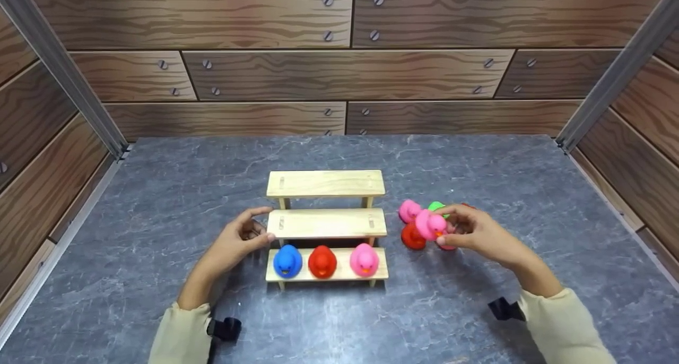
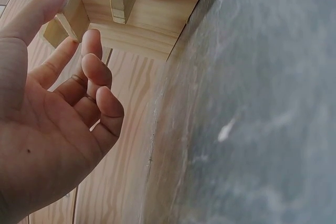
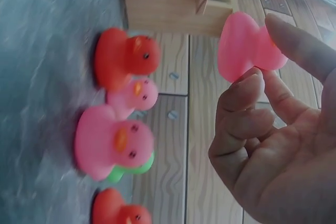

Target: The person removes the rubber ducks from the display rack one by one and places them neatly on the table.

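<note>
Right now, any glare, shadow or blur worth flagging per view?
Head: pale glare on the tabletop in front of the stepped shelf, shadow beside the left forearm; left wrist: tabletop soft and smeared, left hand clearer; right wrist: tabletop blurred, picture slightly hazy, held pink duck still readable.

The rack (image 1: 325, 184) stands on the bench (image 1: 339, 327), three ducks (image 1: 322, 262) along its 6 o'clock tier (image 1: 343, 267). At the rack's 3 o'clock, loose ducks (image 1: 413, 237) cluster on the bench; above them the right grip (image 1: 480, 237) holds another duck (image 1: 431, 225). The left grip (image 1: 237, 239) touches the middle tier (image 1: 327, 223) at its 9 o'clock end.
</note>
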A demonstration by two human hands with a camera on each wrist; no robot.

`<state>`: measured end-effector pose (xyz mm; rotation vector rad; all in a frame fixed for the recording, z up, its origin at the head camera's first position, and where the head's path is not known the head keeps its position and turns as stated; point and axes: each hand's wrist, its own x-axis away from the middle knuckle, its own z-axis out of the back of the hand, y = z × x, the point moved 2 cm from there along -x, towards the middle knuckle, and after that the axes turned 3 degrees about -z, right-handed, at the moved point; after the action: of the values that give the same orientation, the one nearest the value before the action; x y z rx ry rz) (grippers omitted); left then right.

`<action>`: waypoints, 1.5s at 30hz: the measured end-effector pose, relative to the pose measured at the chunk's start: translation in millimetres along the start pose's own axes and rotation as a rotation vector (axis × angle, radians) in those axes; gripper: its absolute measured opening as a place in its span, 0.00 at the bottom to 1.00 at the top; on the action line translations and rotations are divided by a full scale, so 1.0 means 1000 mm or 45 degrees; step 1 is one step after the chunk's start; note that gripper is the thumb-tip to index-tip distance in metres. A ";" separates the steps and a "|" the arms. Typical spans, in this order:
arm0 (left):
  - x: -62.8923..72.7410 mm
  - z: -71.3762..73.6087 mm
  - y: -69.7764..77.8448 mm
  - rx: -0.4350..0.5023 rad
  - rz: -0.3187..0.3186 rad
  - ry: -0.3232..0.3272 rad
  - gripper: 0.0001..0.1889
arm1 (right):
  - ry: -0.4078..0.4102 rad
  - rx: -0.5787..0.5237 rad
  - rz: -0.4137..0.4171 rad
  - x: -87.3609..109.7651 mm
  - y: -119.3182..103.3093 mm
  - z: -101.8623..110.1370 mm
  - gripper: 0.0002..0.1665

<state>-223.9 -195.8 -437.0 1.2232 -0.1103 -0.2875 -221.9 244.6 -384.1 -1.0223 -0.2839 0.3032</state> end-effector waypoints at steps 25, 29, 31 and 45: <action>0.001 0.000 0.000 0.005 -0.004 -0.009 0.31 | 0.074 0.079 -0.040 0.025 0.027 0.036 0.27; 0.000 0.000 0.000 0.012 -0.011 -0.011 0.31 | 0.070 0.070 -0.051 0.027 0.030 0.041 0.27; 0.000 0.001 0.000 0.014 -0.013 -0.010 0.31 | 0.064 0.067 -0.058 0.029 0.032 0.044 0.27; -0.001 0.001 -0.001 -0.004 -0.012 -0.006 0.31 | 0.055 0.103 -0.133 0.028 0.049 0.054 0.27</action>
<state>-224.9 -196.8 -438.1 1.2206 -0.1086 -0.2987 -221.5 321.3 -397.8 -0.9299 -0.2829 0.1966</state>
